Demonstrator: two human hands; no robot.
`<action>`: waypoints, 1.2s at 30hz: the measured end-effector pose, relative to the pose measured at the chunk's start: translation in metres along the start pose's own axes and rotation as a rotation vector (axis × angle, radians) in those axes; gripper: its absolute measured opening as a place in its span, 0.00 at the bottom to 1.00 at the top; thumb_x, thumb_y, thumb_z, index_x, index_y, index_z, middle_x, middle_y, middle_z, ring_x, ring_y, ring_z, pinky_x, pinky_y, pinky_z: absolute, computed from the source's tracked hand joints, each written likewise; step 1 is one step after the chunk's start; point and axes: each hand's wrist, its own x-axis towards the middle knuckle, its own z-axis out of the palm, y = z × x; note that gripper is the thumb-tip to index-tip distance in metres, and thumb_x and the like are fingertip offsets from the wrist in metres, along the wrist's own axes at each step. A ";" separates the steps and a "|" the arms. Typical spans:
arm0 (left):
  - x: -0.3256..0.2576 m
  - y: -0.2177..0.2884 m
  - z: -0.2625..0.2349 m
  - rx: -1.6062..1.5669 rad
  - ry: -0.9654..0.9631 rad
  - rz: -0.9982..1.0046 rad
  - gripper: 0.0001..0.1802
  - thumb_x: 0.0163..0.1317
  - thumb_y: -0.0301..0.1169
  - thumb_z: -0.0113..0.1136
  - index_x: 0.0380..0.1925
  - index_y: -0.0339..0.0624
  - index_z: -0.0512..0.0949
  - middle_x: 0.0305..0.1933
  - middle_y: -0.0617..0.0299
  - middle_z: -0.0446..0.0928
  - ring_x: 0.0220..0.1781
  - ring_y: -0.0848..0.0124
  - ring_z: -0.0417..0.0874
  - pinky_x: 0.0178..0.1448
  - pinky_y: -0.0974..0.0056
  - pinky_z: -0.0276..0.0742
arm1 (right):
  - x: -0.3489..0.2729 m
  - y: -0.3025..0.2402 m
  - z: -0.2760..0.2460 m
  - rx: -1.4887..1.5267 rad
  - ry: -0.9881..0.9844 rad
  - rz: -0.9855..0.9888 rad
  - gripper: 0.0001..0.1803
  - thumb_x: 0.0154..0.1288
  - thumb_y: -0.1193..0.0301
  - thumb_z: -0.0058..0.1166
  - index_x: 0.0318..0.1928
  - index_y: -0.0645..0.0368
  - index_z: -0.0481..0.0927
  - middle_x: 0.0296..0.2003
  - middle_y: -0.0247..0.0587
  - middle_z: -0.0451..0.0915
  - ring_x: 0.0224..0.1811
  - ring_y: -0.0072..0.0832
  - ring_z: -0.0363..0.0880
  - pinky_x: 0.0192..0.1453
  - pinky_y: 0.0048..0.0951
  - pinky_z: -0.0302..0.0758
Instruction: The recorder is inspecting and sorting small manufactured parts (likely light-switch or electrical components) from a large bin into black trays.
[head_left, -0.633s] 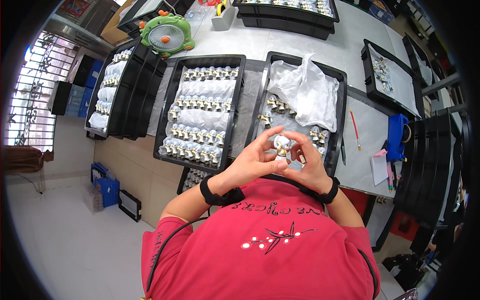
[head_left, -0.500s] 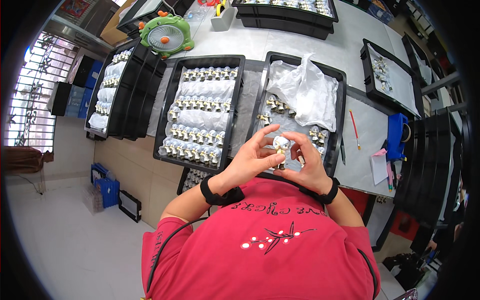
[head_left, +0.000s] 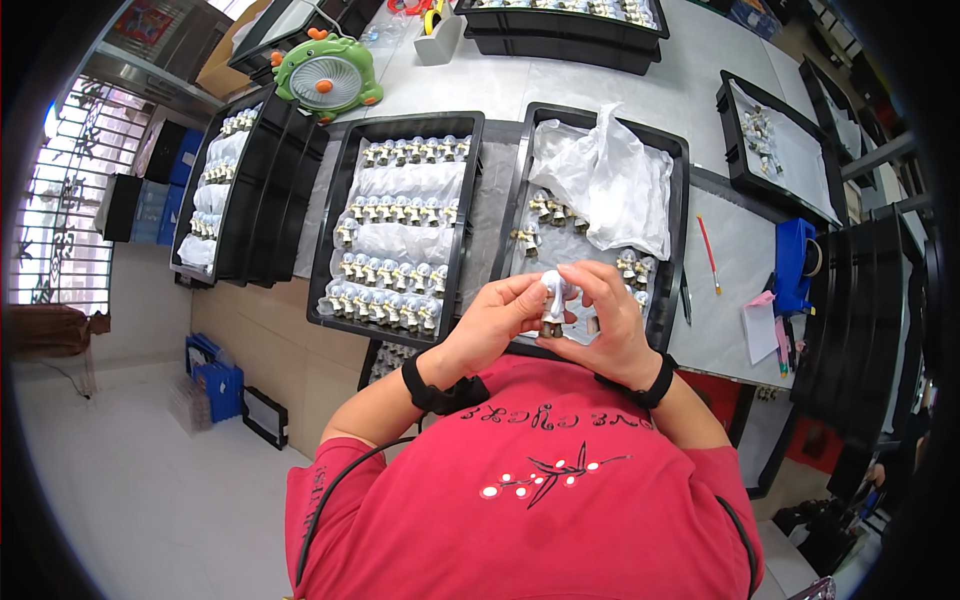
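We hold a small white figurine (head_left: 553, 297) between both hands: our left hand (head_left: 492, 322) pinches it with closed fingertips, our right hand (head_left: 612, 318) curls around its other side. Just beyond them lies a black tray (head_left: 676, 245) of similar figurines.

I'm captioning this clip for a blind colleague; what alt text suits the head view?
Seen from above, a person in a red shirt holds a small white figurine between the left hand and right hand, over a black tray of similar pieces and a crumpled plastic bag. A second tray of figurine rows sits to its left.
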 end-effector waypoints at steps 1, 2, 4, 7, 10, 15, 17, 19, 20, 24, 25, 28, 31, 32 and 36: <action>0.000 0.004 0.003 -0.064 -0.041 -0.007 0.24 0.70 0.42 0.47 0.59 0.37 0.68 0.53 0.57 0.76 0.49 0.71 0.79 0.50 0.67 0.77 | 0.001 -0.001 0.000 0.009 0.003 0.008 0.43 0.36 0.71 0.74 0.58 0.55 0.69 0.50 0.44 0.71 0.48 0.38 0.76 0.44 0.34 0.78; 0.001 0.003 0.001 -0.105 -0.067 -0.015 0.24 0.71 0.42 0.47 0.60 0.38 0.67 0.54 0.56 0.75 0.50 0.69 0.80 0.50 0.67 0.77 | 0.002 -0.002 0.000 0.018 0.005 0.016 0.43 0.36 0.71 0.75 0.58 0.55 0.69 0.51 0.44 0.71 0.49 0.39 0.76 0.45 0.35 0.78; 0.003 0.005 -0.003 -0.186 -0.116 -0.025 0.25 0.71 0.42 0.46 0.61 0.38 0.65 0.56 0.53 0.74 0.51 0.67 0.80 0.50 0.66 0.77 | 0.002 0.001 0.003 0.042 0.044 0.013 0.44 0.35 0.71 0.75 0.58 0.56 0.69 0.51 0.45 0.72 0.48 0.39 0.76 0.46 0.35 0.78; 0.004 0.006 -0.005 -0.231 -0.171 -0.026 0.26 0.71 0.42 0.46 0.63 0.38 0.63 0.58 0.52 0.72 0.51 0.66 0.80 0.51 0.65 0.77 | 0.002 0.002 0.004 0.074 0.061 0.035 0.43 0.35 0.70 0.75 0.57 0.57 0.70 0.51 0.45 0.73 0.48 0.39 0.75 0.47 0.34 0.78; 0.001 0.009 -0.005 -0.262 -0.130 -0.020 0.26 0.69 0.40 0.49 0.62 0.36 0.62 0.58 0.49 0.71 0.51 0.64 0.80 0.49 0.63 0.79 | 0.006 0.002 0.007 0.085 0.042 0.034 0.40 0.35 0.71 0.75 0.54 0.57 0.71 0.51 0.45 0.73 0.48 0.40 0.75 0.48 0.33 0.77; 0.000 0.002 -0.025 -0.139 -0.050 -0.032 0.24 0.64 0.32 0.58 0.58 0.39 0.67 0.51 0.60 0.75 0.50 0.66 0.80 0.52 0.65 0.77 | 0.008 0.003 0.006 -0.018 -0.053 0.024 0.33 0.37 0.71 0.74 0.49 0.56 0.75 0.50 0.42 0.73 0.48 0.39 0.75 0.50 0.34 0.73; -0.002 0.004 -0.054 0.103 0.146 0.044 0.21 0.64 0.30 0.58 0.56 0.40 0.69 0.49 0.60 0.77 0.48 0.70 0.81 0.49 0.68 0.76 | 0.005 0.004 0.009 0.005 -0.079 0.088 0.31 0.38 0.71 0.74 0.47 0.56 0.77 0.50 0.42 0.73 0.48 0.39 0.75 0.50 0.34 0.73; 0.002 0.009 -0.101 0.384 0.373 0.204 0.19 0.62 0.27 0.59 0.53 0.36 0.71 0.43 0.59 0.80 0.42 0.72 0.83 0.44 0.70 0.77 | 0.004 0.006 0.010 -0.027 -0.088 0.133 0.26 0.42 0.71 0.72 0.45 0.56 0.78 0.50 0.41 0.73 0.46 0.36 0.75 0.45 0.30 0.73; 0.003 0.019 -0.125 0.553 0.590 0.174 0.18 0.58 0.23 0.60 0.49 0.34 0.73 0.43 0.57 0.79 0.37 0.74 0.82 0.40 0.70 0.78 | 0.003 0.007 0.011 -0.022 -0.090 0.164 0.25 0.43 0.72 0.71 0.45 0.57 0.78 0.50 0.41 0.73 0.45 0.35 0.75 0.43 0.30 0.73; -0.014 0.013 -0.274 1.179 1.201 0.308 0.15 0.46 0.29 0.67 0.36 0.34 0.81 0.39 0.48 0.79 0.46 0.54 0.79 0.52 0.57 0.74 | -0.002 0.016 0.020 -0.016 -0.099 0.220 0.21 0.47 0.75 0.68 0.45 0.58 0.78 0.50 0.41 0.73 0.39 0.31 0.74 0.37 0.27 0.71; -0.018 0.019 -0.285 1.347 1.217 0.251 0.16 0.47 0.30 0.66 0.36 0.35 0.80 0.40 0.48 0.78 0.46 0.53 0.78 0.53 0.55 0.73 | -0.004 0.017 0.020 -0.022 -0.101 0.245 0.21 0.47 0.75 0.67 0.44 0.58 0.78 0.50 0.41 0.73 0.38 0.30 0.74 0.37 0.27 0.71; -0.018 0.025 -0.301 1.426 1.282 0.068 0.17 0.51 0.30 0.64 0.42 0.37 0.78 0.49 0.48 0.72 0.48 0.50 0.78 0.52 0.53 0.74 | -0.004 0.019 0.022 -0.039 -0.097 0.287 0.19 0.48 0.76 0.66 0.44 0.58 0.79 0.50 0.41 0.73 0.38 0.30 0.73 0.36 0.27 0.71; -0.015 0.025 -0.307 1.464 1.266 -0.005 0.16 0.53 0.28 0.61 0.43 0.38 0.77 0.51 0.49 0.70 0.48 0.49 0.78 0.52 0.51 0.74 | -0.004 0.019 0.025 -0.047 -0.091 0.307 0.18 0.49 0.76 0.65 0.44 0.58 0.79 0.49 0.41 0.73 0.38 0.29 0.73 0.36 0.26 0.70; -0.014 0.024 -0.308 1.479 1.260 -0.005 0.15 0.54 0.28 0.60 0.43 0.38 0.76 0.51 0.48 0.70 0.47 0.48 0.78 0.51 0.51 0.74 | -0.003 0.019 0.026 -0.048 -0.089 0.313 0.18 0.49 0.77 0.65 0.44 0.58 0.79 0.49 0.41 0.73 0.38 0.29 0.73 0.36 0.25 0.70; -0.011 0.022 -0.315 1.544 1.250 -0.026 0.12 0.55 0.27 0.59 0.40 0.38 0.76 0.49 0.49 0.70 0.46 0.48 0.78 0.50 0.50 0.75 | -0.004 0.023 0.032 -0.040 -0.071 0.317 0.17 0.50 0.77 0.64 0.43 0.59 0.79 0.48 0.41 0.74 0.35 0.27 0.72 0.35 0.24 0.70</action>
